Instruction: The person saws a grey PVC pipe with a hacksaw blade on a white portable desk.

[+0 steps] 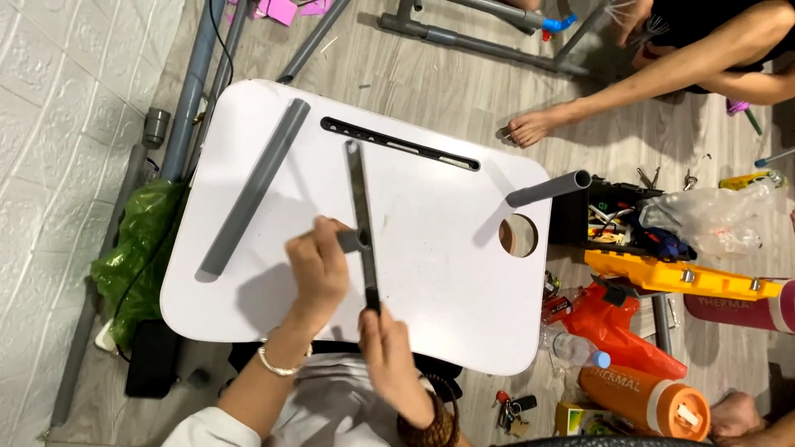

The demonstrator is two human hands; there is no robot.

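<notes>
Hidden or unclear: the short grey piece [348, 241] in the left hand [315, 273] shows only its tip past the curled fingers; its shape cannot be made out. The lower end of the long flat dark metal blade [362, 217] disappears into the right hand [385, 338]. Both forearms are cut off at the bottom edge; a bracelet sits on the left wrist, dark beads on the right.

Grips: left grip closed around the grey piece, which touches the blade about midway. Right grip closed on the blade's lower end. The blade runs up over the white rounded tabletop [447, 273], tilted slightly left; whether it rests on the surface cannot be told.

Around: a long grey plastic pipe [255, 188] lies diagonally on the tabletop, left of the hands. A black slot [399, 143] crosses the far edge; a round hole [518, 235] sits near the right edge. A second grey pipe [548, 188] pokes in beside the hole. On the floor to the right: an open black and yellow toolbox [654, 257], an orange bottle [644, 400]. Another person's bare foot [530, 127] rests beyond the tabletop.
</notes>
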